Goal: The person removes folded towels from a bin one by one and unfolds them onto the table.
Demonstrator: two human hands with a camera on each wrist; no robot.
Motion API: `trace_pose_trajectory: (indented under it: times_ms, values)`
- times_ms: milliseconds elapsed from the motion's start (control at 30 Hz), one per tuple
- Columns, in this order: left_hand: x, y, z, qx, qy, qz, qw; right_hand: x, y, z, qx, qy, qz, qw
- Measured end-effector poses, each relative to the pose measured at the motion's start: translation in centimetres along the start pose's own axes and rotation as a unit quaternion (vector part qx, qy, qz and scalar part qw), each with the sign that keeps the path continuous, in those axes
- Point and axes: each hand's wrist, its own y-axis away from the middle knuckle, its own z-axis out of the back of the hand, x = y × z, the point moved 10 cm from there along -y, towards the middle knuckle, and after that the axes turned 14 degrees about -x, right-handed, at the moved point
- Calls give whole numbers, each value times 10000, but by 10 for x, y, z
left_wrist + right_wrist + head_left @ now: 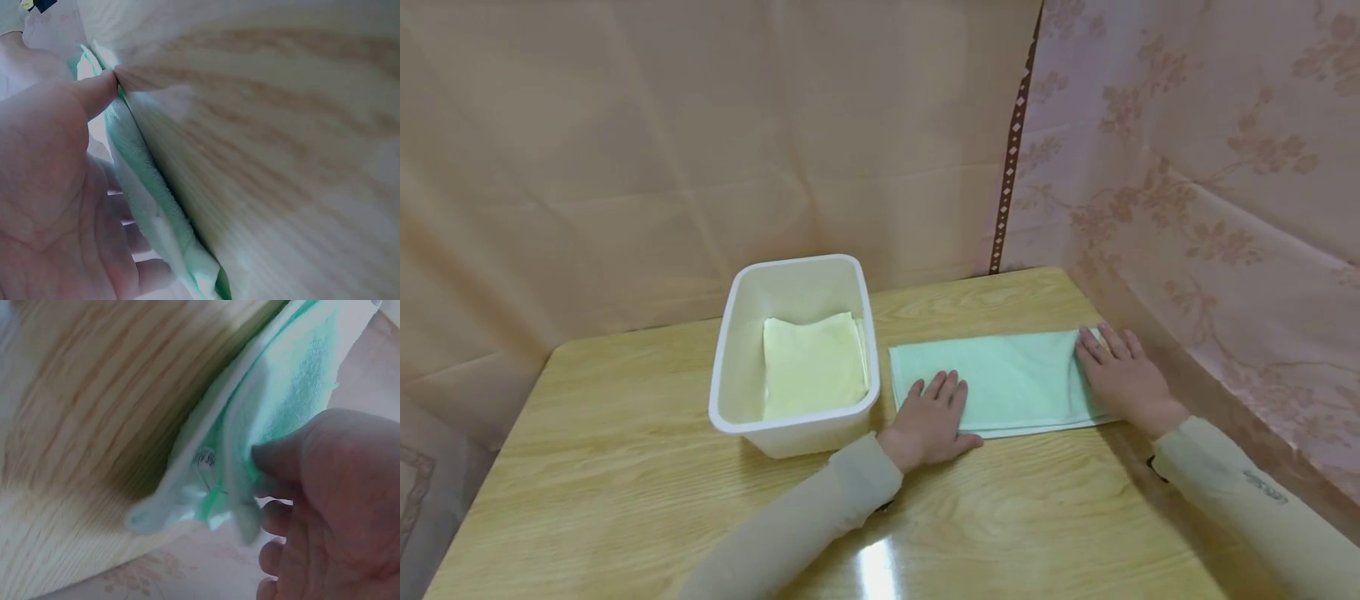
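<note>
A mint-green towel (1015, 379), folded into a long strip, lies on the wooden table. My left hand (931, 423) rests on its near left part with fingers straight, the thumb out past the front edge. On the right end of the towel lies my right hand (1123, 379), its fingers extended. Up close in the left wrist view, the layered towel edge (144, 169) runs beside the left palm (50, 187). The right wrist view shows the towel's folded layers (237, 425) with a small printed label (205, 457), beside the right hand (344, 487).
A white plastic bin (721, 367) stands left of the towel, holding folded pale yellow cloth (812, 367). The wooden table (625, 467) extends to the left and front. Beige curtain (700, 150) hangs behind, and flowered fabric (1210, 183) hangs along the right side.
</note>
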Motion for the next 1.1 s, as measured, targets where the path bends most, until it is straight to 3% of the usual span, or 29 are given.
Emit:
trace_pose_trajectory:
  times_ms: [133, 233, 333, 600, 800, 1100]
  values:
    - [-4, -4, 0, 67, -55, -128, 9999, 3, -9, -8, 75, -635, -99, 9979]
    - [-5, -5, 0, 159, -115, -152, 9997, 6, -14, -19, 430, -1460, -311, 9879]
    - [-5, -5, -4, 262, -120, -103, 9995, 2, -13, -32, 734, -1927, -562, 9769]
    - [-6, 1, -2, 506, 11, -32, 9987, -20, -2, -47, 771, -1840, -816, 9765]
    - [-14, 10, 3, 624, 170, -8, 9979, -20, 1, -43, 833, -1820, -790, 9766]
    - [-17, 13, 6, 849, -125, -37, 9963, -18, -1, -39, 871, -1919, -675, 9752]
